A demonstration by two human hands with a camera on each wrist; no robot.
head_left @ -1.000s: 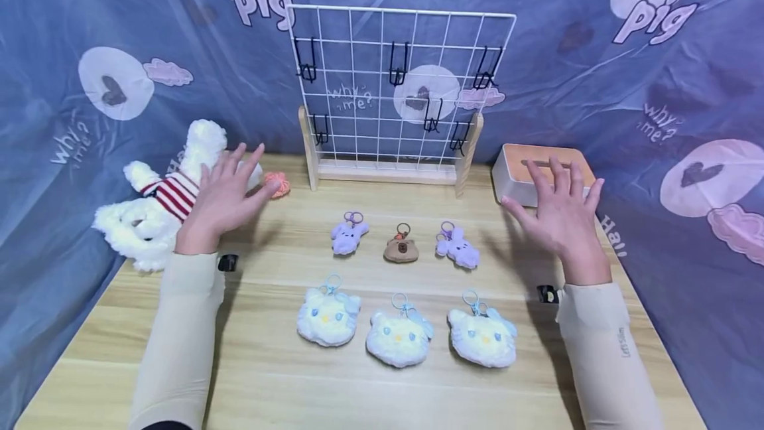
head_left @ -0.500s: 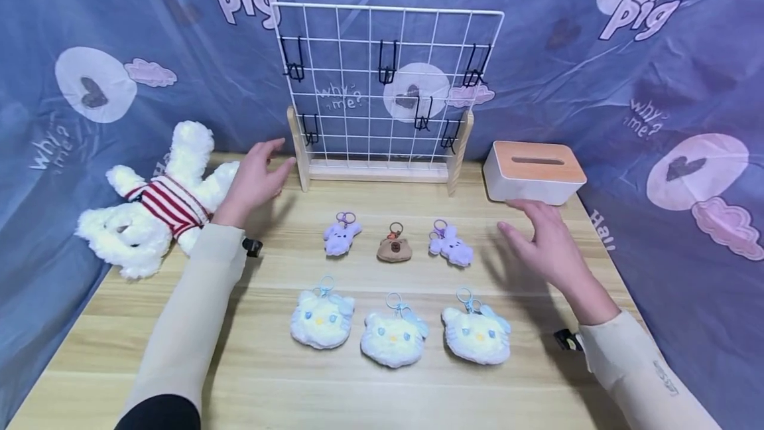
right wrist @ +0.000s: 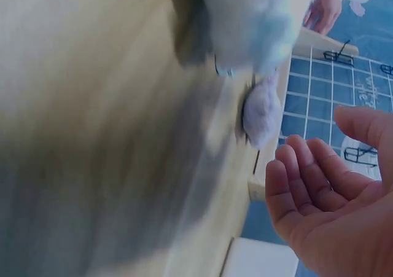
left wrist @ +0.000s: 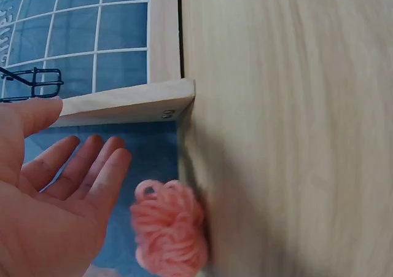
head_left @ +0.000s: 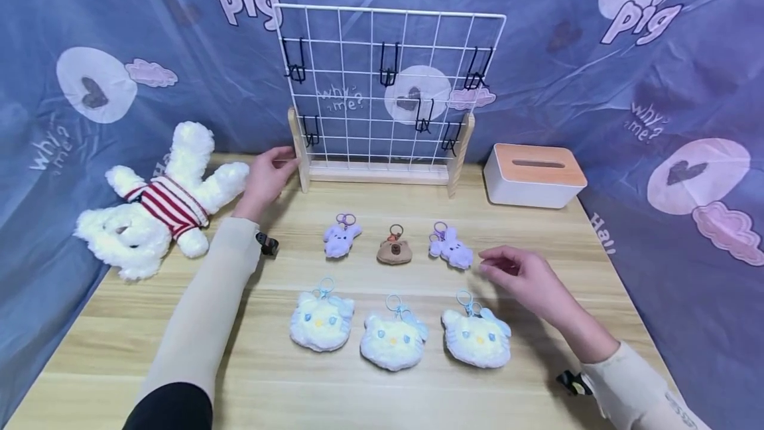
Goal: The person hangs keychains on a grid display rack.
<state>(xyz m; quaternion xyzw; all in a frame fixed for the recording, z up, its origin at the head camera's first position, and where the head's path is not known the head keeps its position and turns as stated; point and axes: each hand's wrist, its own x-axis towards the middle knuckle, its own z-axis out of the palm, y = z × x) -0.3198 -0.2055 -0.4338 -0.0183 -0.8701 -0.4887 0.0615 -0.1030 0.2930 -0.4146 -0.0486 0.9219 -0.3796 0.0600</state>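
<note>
My left hand is at the left wooden post of a white wire grid rack. In the left wrist view its thumb tip overlaps the post, while the loosely bent fingers reach past the post's outer side. A pink yarn pompom lies just below that hand; the head view hides it. My right hand hovers beside a purple rabbit plush keychain, fingers loosely bent, holding nothing. A white cat-face plush keychain lies in front of it.
Black hooks hang on the grid. A brown capybara keychain, another purple one and two more white cat keychains lie mid-table. A white plush bear lies left; a wood-topped tissue box stands back right.
My left hand has moved right from over the bear to the rack's left post. My right hand has come down and left from the tissue box towards the purple rabbit keychain.
</note>
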